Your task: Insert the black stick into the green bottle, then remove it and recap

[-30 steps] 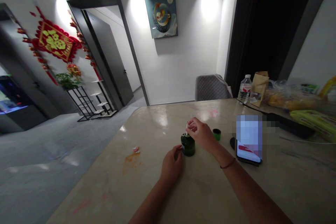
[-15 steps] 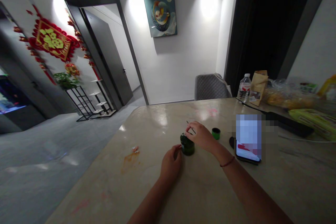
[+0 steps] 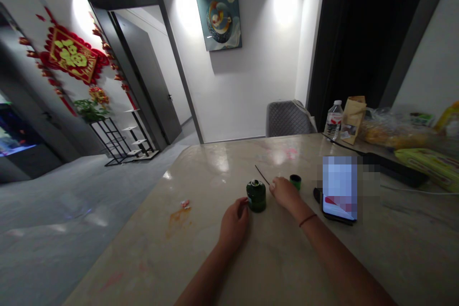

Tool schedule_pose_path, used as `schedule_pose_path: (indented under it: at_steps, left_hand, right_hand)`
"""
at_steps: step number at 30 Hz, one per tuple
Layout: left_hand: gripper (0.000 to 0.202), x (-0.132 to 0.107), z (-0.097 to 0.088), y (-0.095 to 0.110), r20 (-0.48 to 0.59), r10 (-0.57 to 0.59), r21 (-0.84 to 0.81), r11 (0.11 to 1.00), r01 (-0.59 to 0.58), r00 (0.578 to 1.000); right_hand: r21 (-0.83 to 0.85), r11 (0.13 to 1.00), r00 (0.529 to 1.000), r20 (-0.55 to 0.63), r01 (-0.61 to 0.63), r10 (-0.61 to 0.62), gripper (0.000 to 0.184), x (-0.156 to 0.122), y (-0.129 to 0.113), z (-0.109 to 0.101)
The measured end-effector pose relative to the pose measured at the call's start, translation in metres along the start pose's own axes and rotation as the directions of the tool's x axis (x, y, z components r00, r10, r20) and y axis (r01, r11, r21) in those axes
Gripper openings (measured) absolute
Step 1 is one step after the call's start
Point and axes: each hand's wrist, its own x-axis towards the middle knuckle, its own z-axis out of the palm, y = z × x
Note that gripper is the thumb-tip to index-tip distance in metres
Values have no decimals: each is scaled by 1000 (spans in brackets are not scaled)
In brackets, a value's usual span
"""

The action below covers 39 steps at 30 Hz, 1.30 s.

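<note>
A small dark green bottle [image 3: 256,200] stands upright on the table, its pale-rimmed mouth uncovered. My left hand [image 3: 234,224] rests on the tabletop with curled fingers touching the bottle's left side. To the right of the bottle, my right hand [image 3: 286,193] is closed, its fingertips pinched at the near end of a thin dark stick [image 3: 262,175]. That stick slants away to the left, behind the bottle. Just beyond my right hand sits a short green cap [image 3: 295,181] with a dark opening facing up.
A lit phone [image 3: 340,205], partly blurred out, lies right of my right arm. Farther back are a water bottle [image 3: 333,120], a paper bag [image 3: 353,121], a plastic bag [image 3: 394,131] and a black bar-shaped object [image 3: 394,169]. A small crumpled scrap [image 3: 185,204] lies left, beside an orange stain.
My right hand has moved right, off the bottle's mouth, to the near end of the stick. The mouth now shows. My left hand, the bottle and the stick have stayed put.
</note>
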Motion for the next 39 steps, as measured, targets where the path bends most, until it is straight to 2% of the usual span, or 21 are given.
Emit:
schedule_pose_path:
  at_steps: [5, 12, 16, 20, 22, 23, 26, 29, 31, 32, 34, 39]
  left_hand:
    - [29, 0, 0, -1, -2, 1, 9, 1000, -1, 1000]
    - [27, 1, 0, -1, -6, 3, -9, 1000, -3, 1000]
    - [27, 1, 0, 0, 8, -2, -26, 1000, 2, 1000]
    - [28, 1, -1, 0, 4, 1, -30, 1000, -1, 1000]
    - [28, 1, 0, 0, -3, -18, -31, 999, 18, 1000]
    - [28, 1, -1, 0, -7, -31, -30, 999, 30, 1000]
    - [29, 0, -1, 1, -12, -49, -23, 999, 48, 999]
    - [29, 0, -1, 1, -13, -37, -9, 999, 37, 999]
    - [29, 0, -1, -1, -11, -24, -1, 1000, 24, 1000]
    - [29, 0, 0, -2, -10, -16, 0, 1000, 16, 1000]
    - [29, 0, 1, -3, -6, -3, -2, 1000, 3, 1000]
    - [29, 1, 1, -4, 0, -12, -1, 1000, 12, 1000]
  right_hand:
    - [-170, 985, 1000, 15, 29, -26, 22, -6, -2, 8]
    - [-137, 991, 999, 37, -10, 15, 22, -2, 0, 6]
    - [-11, 998, 998, 28, -56, 56, 14, -1, 3, 5]
    - [259, 965, 997, 66, -49, 32, 10, 6, 7, -5]
    - [467, 881, 993, 118, -76, 23, 12, 9, 7, -15]
    - [584, 805, 988, 150, -106, 21, 11, 10, 6, -20]
    - [858, 481, 977, 214, -180, -16, 15, 7, 1, -37]
    - [959, 218, 975, 203, -178, -94, 29, 2, -5, -49]
    - [980, 137, 984, 156, -145, -80, 30, 0, -10, -54]
    - [985, 131, 991, 123, -116, -52, 28, 0, -13, -56]
    - [983, 176, 999, 42, -43, 10, 27, 1, -17, -57]
    - [899, 412, 983, -181, 150, 36, 29, 2, -25, -52]
